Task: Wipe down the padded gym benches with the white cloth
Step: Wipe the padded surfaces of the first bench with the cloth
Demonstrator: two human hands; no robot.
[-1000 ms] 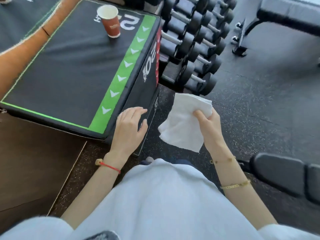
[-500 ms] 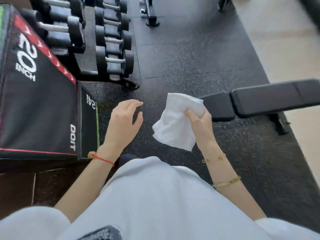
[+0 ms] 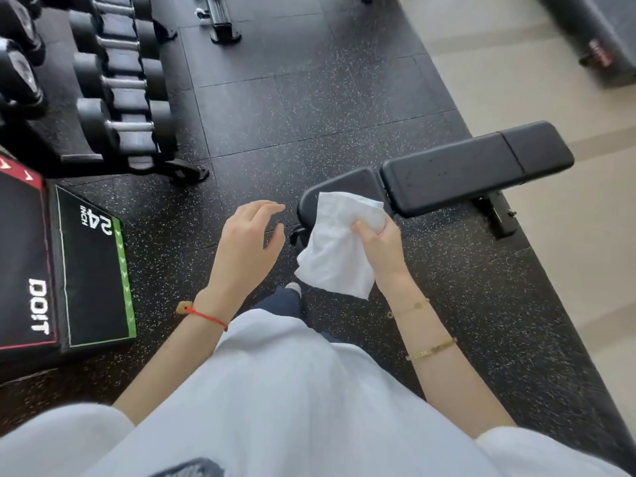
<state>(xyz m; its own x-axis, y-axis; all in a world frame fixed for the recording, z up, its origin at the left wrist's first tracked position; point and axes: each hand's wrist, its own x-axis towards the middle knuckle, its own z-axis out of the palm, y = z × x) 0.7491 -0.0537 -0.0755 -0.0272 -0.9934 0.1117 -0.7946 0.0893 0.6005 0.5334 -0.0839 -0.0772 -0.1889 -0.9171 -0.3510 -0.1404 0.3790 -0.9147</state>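
A black speckled rubber floor (image 3: 309,108) covers most of this gym corner, with pale flooring (image 3: 568,270) along its right edge. The white cloth (image 3: 339,249) hangs in the air above that dark floor, pinched near its upper right corner by the right hand (image 3: 380,247), whose thumb and fingers (image 3: 361,228) are curled round the fabric; the loose part of the cloth drapes down and to the left, and its top overlaps the near end of the bench in the view. Whether it touches the padding cannot be told. The padded black bench (image 3: 478,166) stands just beyond the hands, stretching away to the right in jointed pads. The left hand (image 3: 246,251) hovers beside the cloth, holding nothing, fingers relaxed and slightly bent, a red string bracelet (image 3: 206,316) at its wrist. Gold bracelets (image 3: 432,349) circle the right forearm. Further left sits a black plyo box (image 3: 86,270) marked 24 inch with a green edge, and behind it a rack of dumbbells (image 3: 120,87).
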